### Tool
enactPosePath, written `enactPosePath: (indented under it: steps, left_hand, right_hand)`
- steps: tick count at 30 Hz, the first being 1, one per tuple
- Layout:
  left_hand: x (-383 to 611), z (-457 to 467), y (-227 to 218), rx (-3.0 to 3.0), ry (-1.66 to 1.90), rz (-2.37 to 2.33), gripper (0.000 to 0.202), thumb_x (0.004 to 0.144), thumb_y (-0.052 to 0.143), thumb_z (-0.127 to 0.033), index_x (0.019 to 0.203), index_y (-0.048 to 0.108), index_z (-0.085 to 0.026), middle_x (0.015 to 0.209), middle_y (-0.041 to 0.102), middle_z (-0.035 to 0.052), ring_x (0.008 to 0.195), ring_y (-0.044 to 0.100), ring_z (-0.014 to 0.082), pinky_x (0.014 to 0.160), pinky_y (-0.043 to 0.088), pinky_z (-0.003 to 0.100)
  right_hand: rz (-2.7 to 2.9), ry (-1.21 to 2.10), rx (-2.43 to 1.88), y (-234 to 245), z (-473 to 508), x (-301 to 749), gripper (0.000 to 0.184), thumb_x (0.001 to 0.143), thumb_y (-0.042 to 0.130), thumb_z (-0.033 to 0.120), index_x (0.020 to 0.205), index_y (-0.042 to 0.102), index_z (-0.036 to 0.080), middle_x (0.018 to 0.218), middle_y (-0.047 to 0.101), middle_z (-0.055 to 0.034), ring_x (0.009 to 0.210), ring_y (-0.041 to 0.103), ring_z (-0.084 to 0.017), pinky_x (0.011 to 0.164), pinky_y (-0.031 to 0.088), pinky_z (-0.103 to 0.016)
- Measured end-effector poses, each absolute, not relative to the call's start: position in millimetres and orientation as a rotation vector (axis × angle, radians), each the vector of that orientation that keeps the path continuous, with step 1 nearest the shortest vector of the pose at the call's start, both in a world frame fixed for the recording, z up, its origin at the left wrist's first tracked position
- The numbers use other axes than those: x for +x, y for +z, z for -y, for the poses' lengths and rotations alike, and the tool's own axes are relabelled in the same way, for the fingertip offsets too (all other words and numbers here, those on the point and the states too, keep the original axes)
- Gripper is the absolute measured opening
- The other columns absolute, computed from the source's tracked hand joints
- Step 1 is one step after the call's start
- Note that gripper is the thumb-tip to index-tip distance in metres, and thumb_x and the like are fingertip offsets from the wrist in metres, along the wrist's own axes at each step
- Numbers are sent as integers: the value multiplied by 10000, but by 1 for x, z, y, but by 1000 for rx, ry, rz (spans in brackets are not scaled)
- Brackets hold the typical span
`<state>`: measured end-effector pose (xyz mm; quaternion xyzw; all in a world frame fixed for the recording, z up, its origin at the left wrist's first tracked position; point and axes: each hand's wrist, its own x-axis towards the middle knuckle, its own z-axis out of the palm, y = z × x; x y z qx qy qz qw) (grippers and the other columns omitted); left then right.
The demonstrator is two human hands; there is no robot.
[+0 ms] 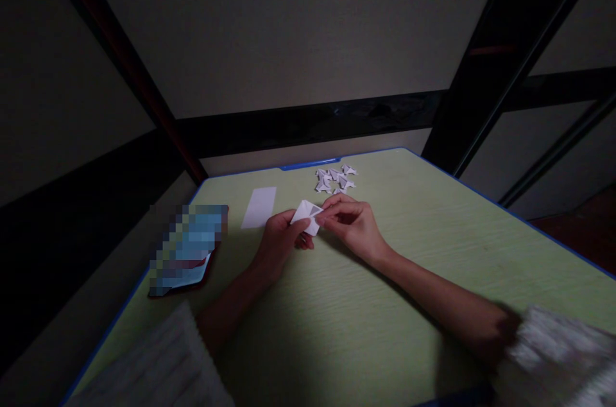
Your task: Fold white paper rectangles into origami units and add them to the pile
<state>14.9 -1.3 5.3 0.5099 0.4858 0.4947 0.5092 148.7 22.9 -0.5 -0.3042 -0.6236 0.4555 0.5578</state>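
Where your hands meet: you have a folded white paper piece [302, 210] held over the worktop [418, 233], nearer you than the cluster of folded figures.
Left grip: your left hand [283, 232] is clamped on the piece, thumb laid over its face, fingers curled behind and below.
Right grip: your right hand [355, 224] has thumb and fingers together on the piece's right edge, beside a grey triangular patch that may be a flap or a shadow; the fingertips partly cover each other.
Folded figures: several small, pointed white paper figures [323, 185] lie grouped just beyond your right hand; the exact count is unclear where they overlap.
Flat sheet: one white paper sheet [260, 205] lies beyond your left hand, off to its left, with no folds visible.
Folding progress: judged from the layout, the grouped figures look finished, the piece you hold is partway, creased into a compact shape without their points, and the flat sheet looks unstarted.
Screen device: a dark-red-edged device [195, 246] lies by the worktop's left edge, its display mostly pixelated.
Lettering: you have no readable brand, label or writing on paper or worktop; anything on the display cannot be made out.
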Motion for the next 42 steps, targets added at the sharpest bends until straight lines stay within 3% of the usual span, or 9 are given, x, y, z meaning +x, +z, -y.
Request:
enactPosePath:
  steps: [27, 35, 42]
  left_hand:
    - [14, 1, 3, 1199, 1192, -1122, 146, 633, 553, -247, 600, 537, -106, 409, 532, -24, 360, 465, 63, 381, 336, 168]
    - [14, 1, 2, 1097, 1202, -1094, 134, 632, 541, -231, 607, 543, -99, 404, 560, -11, 354, 502, 72, 367, 356, 153]
    - [14, 1, 3, 1050, 1162, -1056, 146, 593, 571, -237, 603, 547, -94, 426, 581, 2, 364, 529, 88, 367, 388, 160]
  right_hand:
    - [1543, 1089, -660, 2, -25, 153, 52, 564, 665, 154, 595, 673, 195, 729, 534, -19, 602, 497, -86, 524, 398, -237]
    - [1708, 895, -608, 0, -25, 157, 122, 636, 608, 110, 643, 675, 211, 787, 530, -28, 731, 511, -121, 664, 411, -287]
    - [1770, 864, -616, 0, -26, 159, 114, 651, 599, 126, 664, 671, 213, 810, 510, -27, 744, 495, -123, 667, 407, -290]
